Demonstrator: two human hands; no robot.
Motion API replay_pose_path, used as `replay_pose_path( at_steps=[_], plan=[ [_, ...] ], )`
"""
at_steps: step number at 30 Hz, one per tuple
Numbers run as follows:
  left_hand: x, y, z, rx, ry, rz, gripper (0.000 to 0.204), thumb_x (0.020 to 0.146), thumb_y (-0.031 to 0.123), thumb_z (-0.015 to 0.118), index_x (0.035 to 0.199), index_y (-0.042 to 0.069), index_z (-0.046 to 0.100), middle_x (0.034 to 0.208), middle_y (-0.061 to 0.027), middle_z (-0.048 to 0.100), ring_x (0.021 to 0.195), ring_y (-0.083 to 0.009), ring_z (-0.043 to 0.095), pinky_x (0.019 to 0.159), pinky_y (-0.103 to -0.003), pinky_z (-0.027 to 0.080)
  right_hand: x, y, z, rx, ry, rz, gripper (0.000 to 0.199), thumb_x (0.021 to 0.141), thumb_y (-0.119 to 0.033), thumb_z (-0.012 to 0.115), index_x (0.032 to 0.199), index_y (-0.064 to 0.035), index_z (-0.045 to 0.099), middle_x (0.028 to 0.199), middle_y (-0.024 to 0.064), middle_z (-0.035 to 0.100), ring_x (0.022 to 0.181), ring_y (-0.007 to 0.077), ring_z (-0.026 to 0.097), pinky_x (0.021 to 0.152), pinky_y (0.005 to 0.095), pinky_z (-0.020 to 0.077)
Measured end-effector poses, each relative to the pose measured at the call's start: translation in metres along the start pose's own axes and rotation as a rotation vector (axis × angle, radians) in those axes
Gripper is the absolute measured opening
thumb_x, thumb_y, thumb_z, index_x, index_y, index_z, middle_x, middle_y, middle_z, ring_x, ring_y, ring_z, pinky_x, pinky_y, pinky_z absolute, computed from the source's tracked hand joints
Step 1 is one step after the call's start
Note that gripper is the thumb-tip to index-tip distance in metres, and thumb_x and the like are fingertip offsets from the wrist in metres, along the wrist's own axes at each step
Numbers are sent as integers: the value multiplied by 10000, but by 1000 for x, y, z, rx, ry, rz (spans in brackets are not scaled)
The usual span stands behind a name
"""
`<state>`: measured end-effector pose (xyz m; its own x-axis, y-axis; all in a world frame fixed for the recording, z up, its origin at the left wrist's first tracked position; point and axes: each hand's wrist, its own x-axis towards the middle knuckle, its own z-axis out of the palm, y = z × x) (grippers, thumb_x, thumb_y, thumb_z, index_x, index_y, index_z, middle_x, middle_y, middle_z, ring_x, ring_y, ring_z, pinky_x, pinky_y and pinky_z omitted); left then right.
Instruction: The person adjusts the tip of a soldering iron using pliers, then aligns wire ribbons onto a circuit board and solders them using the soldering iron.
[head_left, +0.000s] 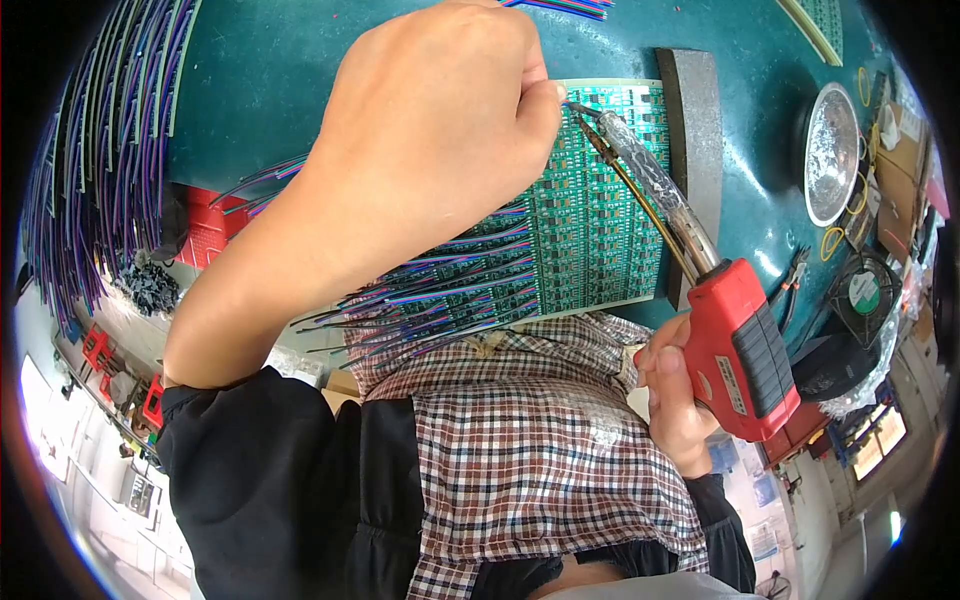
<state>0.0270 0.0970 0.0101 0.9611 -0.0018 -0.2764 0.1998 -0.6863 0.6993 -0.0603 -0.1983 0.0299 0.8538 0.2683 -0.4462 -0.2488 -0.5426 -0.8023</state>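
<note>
A green circuit board panel [590, 230] lies on the teal bench with several rows of coloured ribbon wires [440, 290] attached along its left side. My left hand [440, 110] hovers over the panel's upper left, fingers pinched on a thin wire end at the soldering tip. My right hand [675, 390] grips a red soldering gun [740, 350]; its long foil-wrapped barrel [650, 180] reaches up and left, the tip meeting my left fingertips near the top of the board.
A grey foam block [695, 130] lies along the panel's right edge. A round metal dish [832, 150], pliers [790, 285] and a small fan [865, 295] sit at right. Bundles of wired strips [100, 150] hang at left, above a red bin [210, 225].
</note>
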Motion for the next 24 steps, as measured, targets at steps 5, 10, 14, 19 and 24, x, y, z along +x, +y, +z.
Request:
replay_pose_path(
  at_steps=[5,10,14,19,24],
  plan=[
    [0,-10,6,4,9,47,223,866,125,696,702,-14,633,755,-163,644,758,-335,662,700,-432,521,-2,-1,4,18,50,94,155,893,-133,760,1026,-69,713,883,64,708,796,236,700,729,359,547],
    [2,-14,8,-39,-20,-3,228,873,134,695,711,-18,639,764,-167,646,761,-332,664,706,-424,521,3,7,3,14,46,-149,196,956,-122,640,1052,7,529,779,89,558,575,115,496,506,238,419],
    [0,-15,7,-39,-13,16,227,873,134,694,716,-20,642,768,-167,648,757,-331,664,705,-425,521,2,7,6,68,47,-131,185,955,-106,629,1053,2,515,780,91,557,570,119,490,509,235,415],
    [-3,-13,6,-76,16,40,225,873,133,695,714,-17,641,773,-166,649,757,-329,665,706,-427,522,0,7,4,12,10,-93,178,957,-88,621,1056,-9,495,788,97,567,578,107,493,514,229,414],
    [2,-1,2,-10,-16,-15,231,870,129,695,701,-16,635,770,-167,648,755,-334,664,704,-428,524,0,8,9,72,20,-60,172,954,-86,622,1047,-15,495,794,100,576,580,104,498,514,231,416]
  ],
)
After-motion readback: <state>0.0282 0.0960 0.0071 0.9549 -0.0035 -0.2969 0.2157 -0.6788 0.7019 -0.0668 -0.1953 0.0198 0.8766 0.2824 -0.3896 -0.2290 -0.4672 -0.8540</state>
